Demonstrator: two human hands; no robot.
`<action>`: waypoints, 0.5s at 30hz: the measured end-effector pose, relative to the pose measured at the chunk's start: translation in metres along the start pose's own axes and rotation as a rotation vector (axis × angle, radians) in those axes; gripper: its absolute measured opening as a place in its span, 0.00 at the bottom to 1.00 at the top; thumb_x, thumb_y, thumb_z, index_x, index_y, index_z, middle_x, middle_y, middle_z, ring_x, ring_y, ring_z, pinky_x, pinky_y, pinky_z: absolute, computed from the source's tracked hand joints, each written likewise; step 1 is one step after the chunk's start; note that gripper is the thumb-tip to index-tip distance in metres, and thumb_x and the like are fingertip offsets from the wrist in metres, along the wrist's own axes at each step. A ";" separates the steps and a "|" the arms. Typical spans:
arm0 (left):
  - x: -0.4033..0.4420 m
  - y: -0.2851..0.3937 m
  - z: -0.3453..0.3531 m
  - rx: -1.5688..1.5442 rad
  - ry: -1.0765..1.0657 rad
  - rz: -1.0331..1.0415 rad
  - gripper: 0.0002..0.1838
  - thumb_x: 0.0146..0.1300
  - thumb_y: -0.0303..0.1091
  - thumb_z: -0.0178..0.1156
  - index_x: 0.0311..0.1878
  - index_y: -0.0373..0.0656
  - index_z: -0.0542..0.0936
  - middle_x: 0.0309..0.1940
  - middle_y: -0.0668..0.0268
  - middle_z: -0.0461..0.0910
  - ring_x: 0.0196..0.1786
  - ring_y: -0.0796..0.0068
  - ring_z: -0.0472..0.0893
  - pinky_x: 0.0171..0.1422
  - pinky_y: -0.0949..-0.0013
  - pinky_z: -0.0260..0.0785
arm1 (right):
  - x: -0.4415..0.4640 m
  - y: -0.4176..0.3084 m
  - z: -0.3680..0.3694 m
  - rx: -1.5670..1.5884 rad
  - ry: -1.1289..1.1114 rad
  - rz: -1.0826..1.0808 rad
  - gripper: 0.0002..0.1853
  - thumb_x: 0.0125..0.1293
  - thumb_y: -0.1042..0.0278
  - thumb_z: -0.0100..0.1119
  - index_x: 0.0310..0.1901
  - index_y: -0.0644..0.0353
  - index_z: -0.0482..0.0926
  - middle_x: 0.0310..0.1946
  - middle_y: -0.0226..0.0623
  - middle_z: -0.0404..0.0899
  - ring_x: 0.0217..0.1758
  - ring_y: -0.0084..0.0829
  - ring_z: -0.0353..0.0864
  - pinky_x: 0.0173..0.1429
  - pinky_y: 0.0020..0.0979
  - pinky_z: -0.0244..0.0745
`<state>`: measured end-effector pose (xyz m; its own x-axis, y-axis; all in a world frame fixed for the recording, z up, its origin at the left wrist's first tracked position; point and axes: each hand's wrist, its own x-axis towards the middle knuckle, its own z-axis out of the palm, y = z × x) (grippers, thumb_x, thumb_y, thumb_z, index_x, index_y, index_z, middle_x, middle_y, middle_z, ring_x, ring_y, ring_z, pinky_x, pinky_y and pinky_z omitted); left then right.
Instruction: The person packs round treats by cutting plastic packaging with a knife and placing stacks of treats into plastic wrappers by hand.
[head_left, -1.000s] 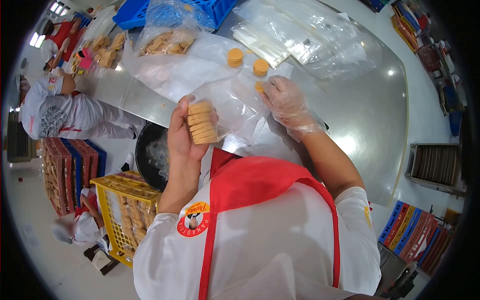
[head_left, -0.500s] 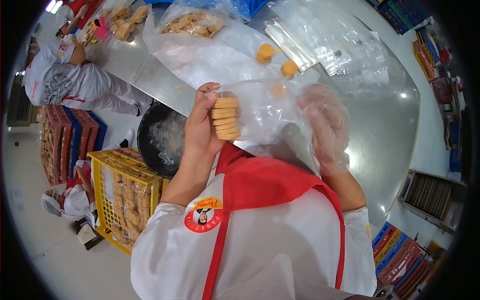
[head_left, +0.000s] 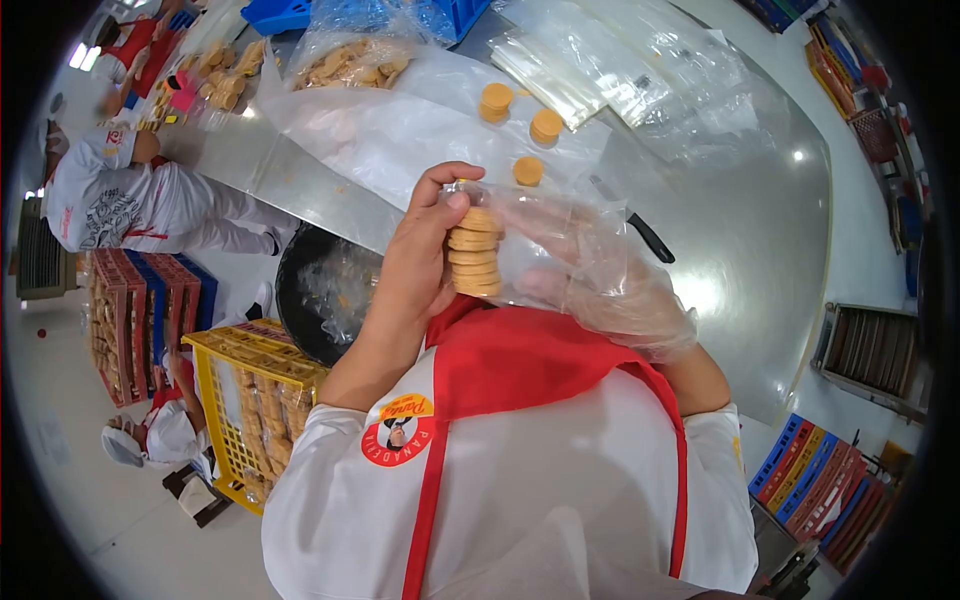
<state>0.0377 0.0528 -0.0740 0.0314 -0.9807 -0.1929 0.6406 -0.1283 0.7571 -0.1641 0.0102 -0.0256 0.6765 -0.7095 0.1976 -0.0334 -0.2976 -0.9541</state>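
Observation:
My left hand (head_left: pixel 425 230) is closed around a clear plastic bag (head_left: pixel 510 255) with a stack of round, flat, tan biscuits (head_left: pixel 475 252) inside it. Its thumb and fingers grip the bag near the top of the stack. My right hand (head_left: pixel 610 285), covered in a clear plastic glove, reaches in from the right with thumb and fingers apart, close to the biscuits. Plastic film partly veils its fingertips. Just beyond my hands, short piles of similar biscuits (head_left: pixel 528 171) stand on white plastic sheeting (head_left: pixel 385 130).
A black-handled knife (head_left: pixel 650 238) lies on the steel table (head_left: pixel 760 210), right of my hands. Flat clear bags (head_left: pixel 640 75) lie at the back. On the left are a black tub (head_left: pixel 295 300), a yellow crate (head_left: pixel 230 425) of packed biscuits, and co-workers (head_left: pixel 115 190).
My right hand has come left and down, close to the bag. The biscuit stack in my left hand has shifted slightly right. A third biscuit pile and the knife now show plainly.

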 end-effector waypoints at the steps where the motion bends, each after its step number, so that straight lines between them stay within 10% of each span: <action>1: 0.000 0.000 0.001 -0.009 -0.009 -0.036 0.20 0.72 0.33 0.53 0.65 0.47 0.65 0.42 0.61 0.79 0.41 0.67 0.81 0.47 0.65 0.77 | -0.002 0.002 0.001 -0.039 0.001 -0.003 0.22 0.66 0.76 0.61 0.62 0.58 0.77 0.59 0.38 0.80 0.60 0.36 0.78 0.66 0.35 0.71; 7: -0.005 0.003 0.017 -0.211 -0.168 -0.001 0.37 0.56 0.26 0.55 0.71 0.45 0.60 0.55 0.58 0.73 0.56 0.65 0.77 0.58 0.65 0.74 | -0.008 -0.001 -0.010 0.557 -0.003 0.619 0.29 0.67 0.66 0.62 0.69 0.59 0.71 0.59 0.39 0.77 0.60 0.28 0.77 0.66 0.32 0.72; 15: -0.018 0.008 0.024 0.103 -0.342 -0.097 0.47 0.42 0.19 0.51 0.74 0.37 0.56 0.62 0.52 0.68 0.63 0.61 0.75 0.69 0.62 0.68 | -0.021 0.006 -0.020 0.817 -0.009 0.610 0.34 0.59 0.70 0.67 0.69 0.61 0.70 0.57 0.40 0.76 0.56 0.31 0.79 0.64 0.35 0.73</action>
<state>0.0239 0.0662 -0.0500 -0.2948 -0.9537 -0.0600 0.5471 -0.2200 0.8077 -0.1935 0.0106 -0.0306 0.7176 -0.5888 -0.3720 0.1361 0.6424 -0.7542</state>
